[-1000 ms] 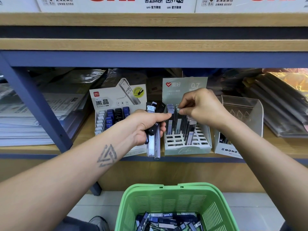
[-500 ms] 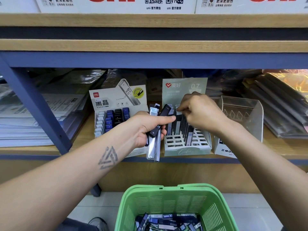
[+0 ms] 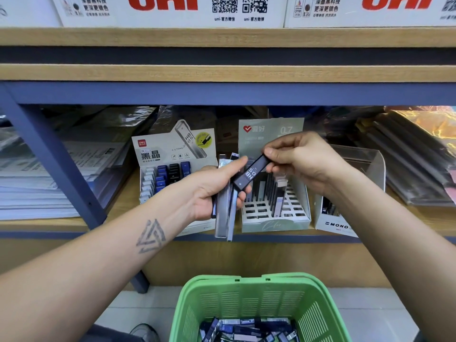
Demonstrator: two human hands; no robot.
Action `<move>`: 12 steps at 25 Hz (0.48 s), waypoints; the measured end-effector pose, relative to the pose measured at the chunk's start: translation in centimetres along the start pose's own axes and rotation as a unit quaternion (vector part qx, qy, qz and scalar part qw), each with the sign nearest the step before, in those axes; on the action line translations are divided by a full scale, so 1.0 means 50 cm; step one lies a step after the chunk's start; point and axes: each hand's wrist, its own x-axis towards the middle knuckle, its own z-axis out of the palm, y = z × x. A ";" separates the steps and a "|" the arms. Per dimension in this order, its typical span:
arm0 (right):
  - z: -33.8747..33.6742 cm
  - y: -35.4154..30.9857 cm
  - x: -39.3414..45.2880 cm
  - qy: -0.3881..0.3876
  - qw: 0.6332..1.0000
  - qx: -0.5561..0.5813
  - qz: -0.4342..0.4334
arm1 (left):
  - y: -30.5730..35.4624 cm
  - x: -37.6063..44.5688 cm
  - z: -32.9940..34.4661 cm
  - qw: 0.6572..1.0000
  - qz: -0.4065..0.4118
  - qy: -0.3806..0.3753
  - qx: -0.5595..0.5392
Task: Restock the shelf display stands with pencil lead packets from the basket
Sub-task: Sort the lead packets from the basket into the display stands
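Left hand (image 3: pixel 209 193) mid-frame grips bundle of packets (image 3: pixel 225 213), tops hidden by thumb. Right hand (image 3: pixel 301 164) pinches black HB packet (image 3: pixel 250 174). Green basket (image 3: pixel 259 299) bottom centre, contents cut off.

Three display stands (image 3: pixel 275 218), one basket (image 3: pixel 259 299).

My left hand (image 3: pixel 212 191) covers the middle of the packets (image 3: pixel 224 213) I'm holding, can't count them. Basket (image 3: pixel 249 299) is cut off at the bottom, and the MONO box (image 3: pixel 338 225) contents are too dark.
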 end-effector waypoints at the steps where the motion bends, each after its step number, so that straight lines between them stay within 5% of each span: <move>1: -0.007 0.001 0.002 0.004 1.000 0.003 -0.004 | 0.001 -0.002 -0.006 1.000 -0.008 -0.005 0.001; 5: -0.023 0.003 -0.001 -0.031 0.999 -0.009 -0.015 | 0.008 -0.007 -0.025 1.000 -0.011 -0.005 -0.013; 8: -0.020 -0.005 -0.012 -0.075 0.988 -0.126 -0.046 | 0.031 -0.012 -0.044 0.999 0.002 0.030 -0.025; 12: 0.055 -0.004 -0.024 -0.094 0.904 -0.386 -0.156 | 0.058 -0.021 -0.072 0.994 0.031 0.099 0.022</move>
